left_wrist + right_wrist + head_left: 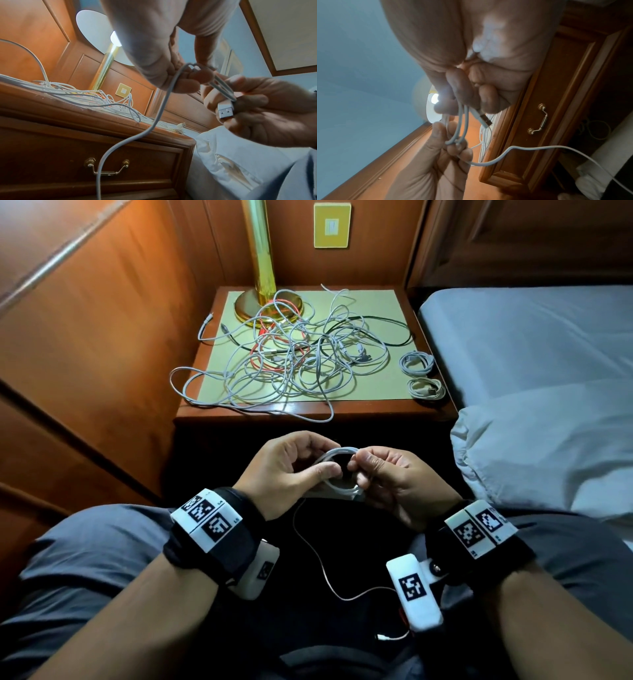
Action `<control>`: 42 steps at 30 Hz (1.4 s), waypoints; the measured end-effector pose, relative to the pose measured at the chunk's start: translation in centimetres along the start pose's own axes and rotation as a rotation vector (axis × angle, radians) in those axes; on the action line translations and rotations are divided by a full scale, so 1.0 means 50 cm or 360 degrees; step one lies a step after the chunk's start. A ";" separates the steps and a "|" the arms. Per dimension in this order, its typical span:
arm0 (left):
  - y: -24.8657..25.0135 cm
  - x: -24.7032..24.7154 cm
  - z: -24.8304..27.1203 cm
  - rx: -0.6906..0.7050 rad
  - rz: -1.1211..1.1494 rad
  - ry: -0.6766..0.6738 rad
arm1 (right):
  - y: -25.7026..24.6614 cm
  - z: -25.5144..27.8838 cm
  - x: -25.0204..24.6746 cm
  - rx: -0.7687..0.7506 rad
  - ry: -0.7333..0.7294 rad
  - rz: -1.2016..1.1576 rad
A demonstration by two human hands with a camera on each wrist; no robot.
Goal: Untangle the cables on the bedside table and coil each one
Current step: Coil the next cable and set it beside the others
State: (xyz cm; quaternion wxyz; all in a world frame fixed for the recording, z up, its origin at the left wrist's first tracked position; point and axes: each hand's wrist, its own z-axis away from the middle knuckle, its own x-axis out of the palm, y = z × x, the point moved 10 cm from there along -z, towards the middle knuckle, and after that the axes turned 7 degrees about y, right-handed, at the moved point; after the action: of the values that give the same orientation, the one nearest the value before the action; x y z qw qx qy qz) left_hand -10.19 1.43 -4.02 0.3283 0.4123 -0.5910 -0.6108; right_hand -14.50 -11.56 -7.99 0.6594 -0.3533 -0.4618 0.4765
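Over the lap, the left hand (287, 470) and right hand (394, 477) both pinch a half-wound white USB cable (337, 474), fingers curled round its loops. Its loose tail (318, 559) may slip or spring the coil apart. The tangled cables (291, 354) await on the worktop (373, 302), snagging the brass lamp base (246, 306), beside two coiled cables (421, 373).
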 end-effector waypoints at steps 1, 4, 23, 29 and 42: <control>0.002 -0.003 -0.001 -0.0003 0.0010 0.0025 | 0.000 -0.001 -0.002 -0.0019 0.0017 0.0000; 0.008 -0.015 -0.004 -0.0004 0.0074 0.0121 | -0.011 -0.001 -0.006 -0.0124 0.0088 0.0034; 0.051 -0.039 0.001 0.0175 -0.0085 0.0210 | -0.029 0.036 0.048 -0.0026 -0.0320 -0.0379; 0.029 -0.150 -0.026 0.0163 -0.0471 0.0385 | -0.086 0.014 -0.054 -0.0157 0.0122 -0.0765; 0.000 0.031 0.026 0.0558 -0.1169 -0.0360 | -0.132 0.039 -0.085 -0.0934 0.0574 0.0804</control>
State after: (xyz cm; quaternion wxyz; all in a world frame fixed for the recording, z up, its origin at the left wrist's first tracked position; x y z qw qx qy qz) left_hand -12.03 0.65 -4.27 -0.0534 0.5756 -0.5319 -0.6188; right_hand -14.82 -17.52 -2.52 0.4636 -0.7057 -0.3542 0.4019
